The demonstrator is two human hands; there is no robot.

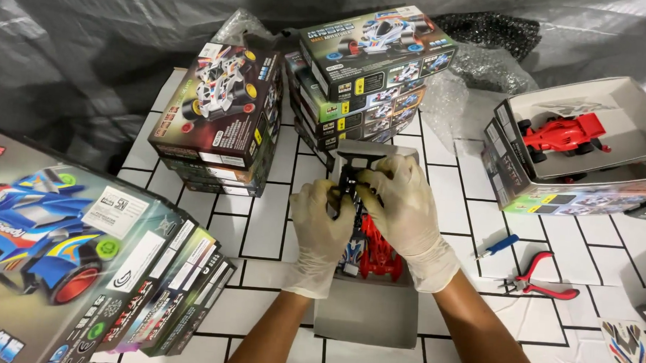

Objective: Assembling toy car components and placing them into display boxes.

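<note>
Because both gloved hands close on it from either side, the small black toy-car frame (354,177) sits pinched between the left hand (323,221) and the right hand (409,214), held just above an open grey tray (364,314) in which a red car shell (379,253) lies. The frame looks light, stiff and thin, likely brittle at its narrow struts, so it seems best gripped along its sturdier side rails, as the fingertips do now; the gloves may make it a little slippery. The bench (263,222) is white with a black grid of lines, and it is crowded: stacks of printed toy-car boxes (220,119) behind and to the left, a red racing car (561,134) in an open box to the right, red-handled pliers (540,282) and a small blue screwdriver (498,247) near the right forearm. Grey sheeting hangs behind.
</note>
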